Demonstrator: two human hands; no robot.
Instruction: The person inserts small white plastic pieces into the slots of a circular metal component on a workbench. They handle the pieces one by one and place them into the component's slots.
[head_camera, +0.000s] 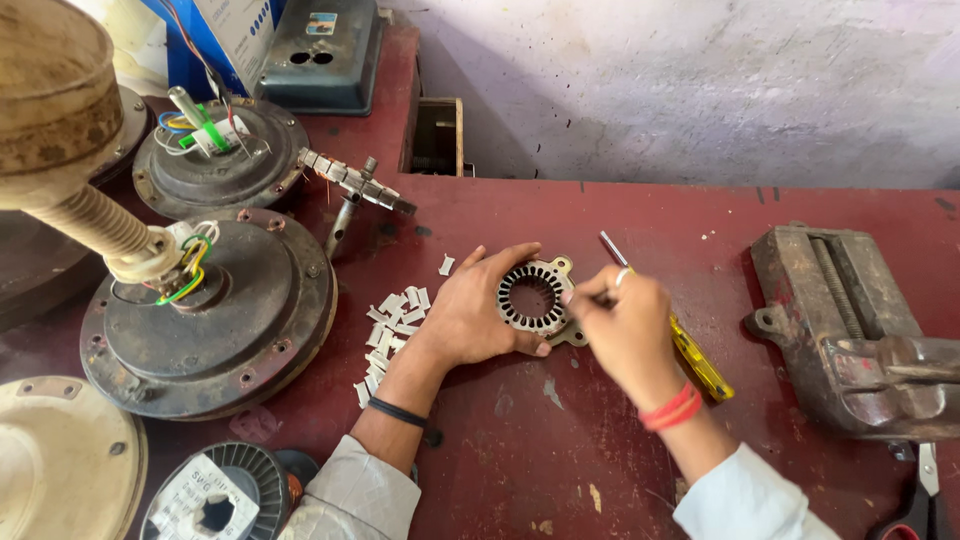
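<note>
Steel, slotted and ring-shaped, the stator core (535, 298) lies flat on the red table (600, 440), cupped by the left hand (470, 315) with its fingers curled round the outer rim. Right hand (625, 325) has fingers pinched on a yellow-handled screwdriver (690, 355), tip at the ring's edge. It looks stiff and fairly heavy, with sharp slot edges; the rim seems the safest hold. Just left of the left fingers lies a scatter of white paper strips (392, 335); beyond them, fan motors (210, 310). Right of the right fingers a rusty vise (850, 330) stands apart, bare tabletop between.
</note>
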